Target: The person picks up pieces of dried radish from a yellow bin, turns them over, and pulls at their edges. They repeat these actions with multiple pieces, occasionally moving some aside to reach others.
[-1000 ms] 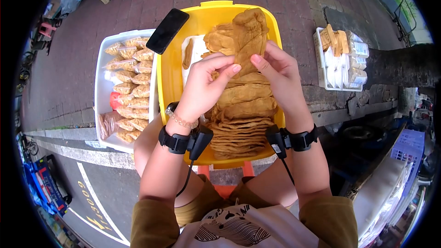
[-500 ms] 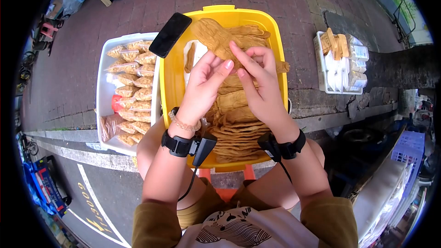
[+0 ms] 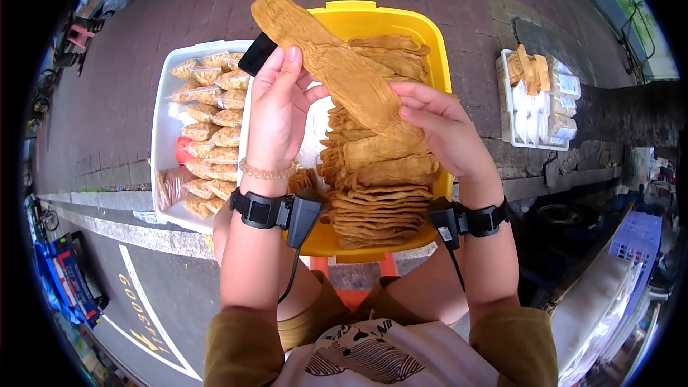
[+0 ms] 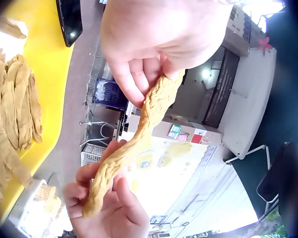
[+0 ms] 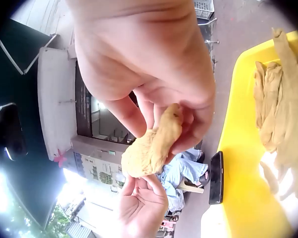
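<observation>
A long, wrinkled, golden-brown piece of fried tofu skin (image 3: 331, 59) is stretched slantwise between both hands above the yellow tub (image 3: 437, 50). My left hand (image 3: 278, 111) pinches its upper-left part, thumb on top. At the lower right end, my right hand (image 3: 446, 127) grips it between thumb and fingers. Seen edge-on in the left wrist view, the tofu skin (image 4: 151, 106) looks thin and ridged. Below the hands, more tofu skins (image 3: 380, 211) lie in the tub, the nearest ones in a neat layered row. The held piece and the hands hide part of them.
A black phone (image 3: 256, 55) lies at the tub's far left corner, partly hidden. Left of the tub stands a white tray (image 3: 162, 111) of bagged snacks (image 3: 204, 93). A smaller white basket (image 3: 506, 111) with packages sits to the right on the paving.
The tofu skin has been turned and drawn out lengthwise, now slanting from upper left to lower right. My hands, close together before, have moved apart, the left one outward to the left.
</observation>
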Available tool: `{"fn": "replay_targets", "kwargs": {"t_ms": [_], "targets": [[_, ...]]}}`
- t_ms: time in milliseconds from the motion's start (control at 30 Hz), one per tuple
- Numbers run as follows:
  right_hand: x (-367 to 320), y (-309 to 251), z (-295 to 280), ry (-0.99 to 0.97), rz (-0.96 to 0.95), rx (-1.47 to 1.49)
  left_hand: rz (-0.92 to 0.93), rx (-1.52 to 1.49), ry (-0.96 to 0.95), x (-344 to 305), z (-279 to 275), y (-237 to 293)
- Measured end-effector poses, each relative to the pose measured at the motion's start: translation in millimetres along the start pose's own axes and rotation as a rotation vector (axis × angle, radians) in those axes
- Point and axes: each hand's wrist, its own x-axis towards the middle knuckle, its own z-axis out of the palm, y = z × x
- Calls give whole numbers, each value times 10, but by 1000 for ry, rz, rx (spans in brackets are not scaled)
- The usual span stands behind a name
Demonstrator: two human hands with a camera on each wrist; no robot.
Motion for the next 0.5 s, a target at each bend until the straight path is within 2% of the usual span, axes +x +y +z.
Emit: {"fn": "replay_targets", "kwargs": {"t_ms": [100, 233, 433, 500], "targets": [[-17, -66, -3, -61, -9, 144, 51, -23, -11, 51, -133, 40], [-21, -61, 19, -80, -16, 188, 73, -60, -2, 69, -162, 42], [13, -56, 42, -68, -143, 121, 82, -83, -60, 90, -262, 37], [12, -95, 60, 10, -164, 159, 73, -76, -69, 88, -253, 35]]}}
